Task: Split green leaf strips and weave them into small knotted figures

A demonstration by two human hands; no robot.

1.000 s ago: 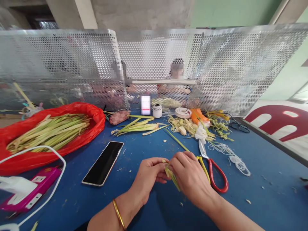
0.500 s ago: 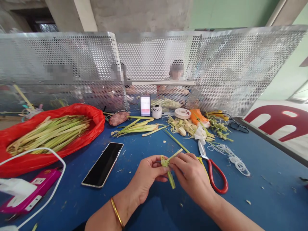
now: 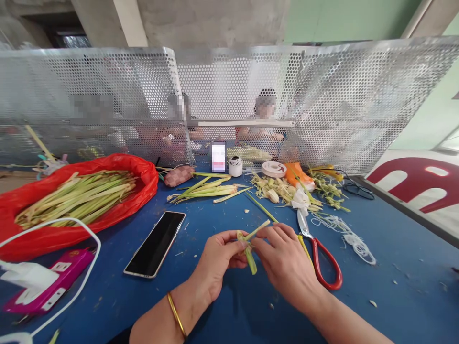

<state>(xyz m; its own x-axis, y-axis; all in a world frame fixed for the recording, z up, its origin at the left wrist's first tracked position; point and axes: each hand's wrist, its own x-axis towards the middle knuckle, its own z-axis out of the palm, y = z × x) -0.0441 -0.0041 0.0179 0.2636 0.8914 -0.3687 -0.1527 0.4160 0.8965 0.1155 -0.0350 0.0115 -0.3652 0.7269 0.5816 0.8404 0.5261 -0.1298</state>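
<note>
My left hand [image 3: 218, 258], with a gold bangle at the wrist, pinches a folded green plant leaf strip [image 3: 251, 260] between thumb and fingers. One end of the strip hangs down, and a paler end sticks out up and to the right. Against the fold, my right hand [image 3: 285, 263] is closed with its fingertips at the strip; its fingers partly cover what they grip. Scissors with red handles [image 3: 335, 274] lie just right of my right hand. A thin green stalk [image 3: 261, 208] rests on the blue table [image 3: 211, 320] beyond both hands.
Left are a red plastic bag [image 3: 143, 191] of long leaves, a phone [image 3: 156, 243] and a magenta power strip [image 3: 68, 279]. Behind lie loose leaves [image 3: 204, 189], a tape roll [image 3: 274, 169], plant scraps [image 3: 265, 188] and white string [image 3: 358, 246]. A perforated metal screen [image 3: 229, 76] stands across the back, people beyond.
The hanging end of the leaf strip has swung slightly up and left. My fingers have shifted a little around the fold. The whole view has moved slightly.
</note>
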